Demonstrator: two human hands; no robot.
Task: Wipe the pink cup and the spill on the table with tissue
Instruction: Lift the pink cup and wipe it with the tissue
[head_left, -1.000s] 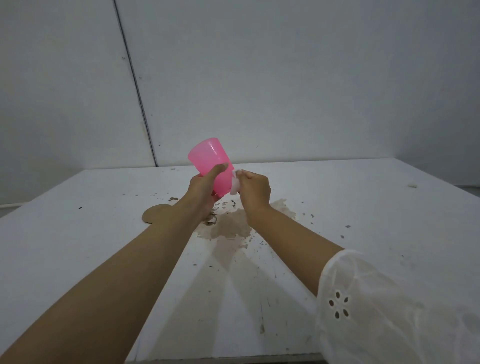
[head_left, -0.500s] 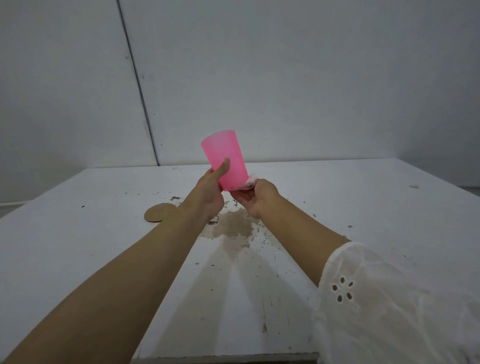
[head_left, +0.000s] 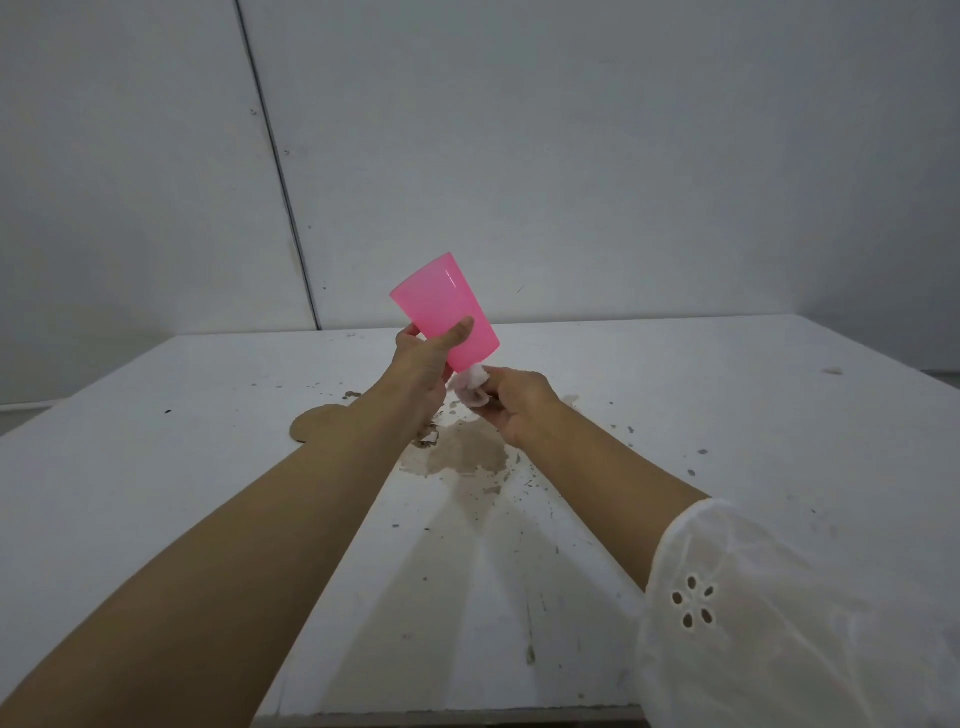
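- Head view, landmark the spill: a brown wet patch on the white table; dark flecks scattered around it on all sides.
- Pink cup: held in the air above the spill, clear of the table; tilted, wide end up and toward the wall, narrow base down and toward the right hand.
- Left hand: directly above the spill's far-left edge; fingers closed around the cup's lower half, thumb laid across the near wall, remaining fingers behind the cup and mostly hidden.
- Right hand: above the spill's far-right edge; fingers curled tight, pinching a wad of tissue.
- Tissue: white with a pinkish cast, crumpled; its upper end touching the cup's base, its lower part bunched in the right fingers.
- Round tan disc: flat on the table to the left of the spill; partly covered by the left forearm.
- White eyelet sleeve: on the right arm, well on the near side of the spill.
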